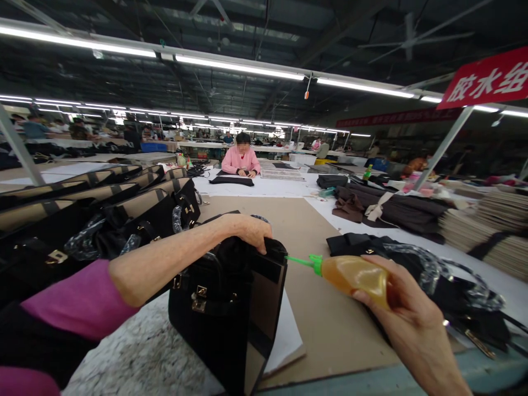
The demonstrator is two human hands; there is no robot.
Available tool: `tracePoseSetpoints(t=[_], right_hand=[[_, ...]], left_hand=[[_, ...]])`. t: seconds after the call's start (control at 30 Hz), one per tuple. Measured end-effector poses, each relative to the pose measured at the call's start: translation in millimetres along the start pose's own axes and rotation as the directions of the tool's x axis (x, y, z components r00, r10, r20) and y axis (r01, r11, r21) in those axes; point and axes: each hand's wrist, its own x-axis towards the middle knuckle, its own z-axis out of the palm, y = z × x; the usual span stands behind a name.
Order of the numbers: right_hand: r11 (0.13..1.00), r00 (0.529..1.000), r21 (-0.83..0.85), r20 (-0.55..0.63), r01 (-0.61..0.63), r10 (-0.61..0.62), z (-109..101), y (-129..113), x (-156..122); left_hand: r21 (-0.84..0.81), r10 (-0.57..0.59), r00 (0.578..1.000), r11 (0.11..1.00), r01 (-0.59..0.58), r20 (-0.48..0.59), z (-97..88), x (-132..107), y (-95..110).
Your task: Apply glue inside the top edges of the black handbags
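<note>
A black handbag point(210, 313) with gold clasps stands upright in front of me at the table's near edge, its tan lining showing on the right side. My left hand point(252, 228) reaches over the top and grips the bag's upper edge, fingers bent down over it. In my right hand point(406, 300) is a squeeze bottle point(355, 275) of amber liquid, held on its side. Its thin green nozzle points left, and the tip is at the bag's upper right edge; whether it touches I cannot tell.
Rows of similar black bags point(124, 209) stand at left. Black bag pieces with plastic-wrapped handles point(429, 275) lie at right, near stacked boards point(495, 231). Brown cardboard point(330, 330) covers the table. Across it sits a person in pink point(241, 159), hands on dark material.
</note>
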Motion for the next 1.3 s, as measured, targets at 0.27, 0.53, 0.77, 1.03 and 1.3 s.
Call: tracePoseSetpoints(t=[0.27,0.53,0.77,1.03,1.3], right_hand=[[0.999,0.999,0.011,0.001,-0.051,0.051,3.9,3.3,-5.9],[0.991,0.988,0.027,0.092,-0.129,0.126,4.2,6.3,-19.3],[0.987,0.976,0.014,0.155,-0.159,0.155,5.1,5.5,-33.1],[0.961,0.942,0.025,0.211,-0.274,0.263,11.0,12.9,-55.2],[0.935,0.893,0.007,0.299,-0.355,0.337,20.4,17.3,-75.5]], left_hand=[[0.0,-0.069,0.998,0.998,0.069,0.008,-0.5,-4.6,8.9],[0.012,0.006,1.0,1.0,-0.007,0.009,2.9,-0.4,5.9],[0.012,0.011,1.0,1.0,-0.011,-0.001,6.7,1.7,3.6],[0.023,-0.003,1.0,1.0,0.003,0.011,6.6,1.2,8.7],[0.011,0.01,1.0,1.0,-0.01,0.0,14.3,6.7,3.5]])
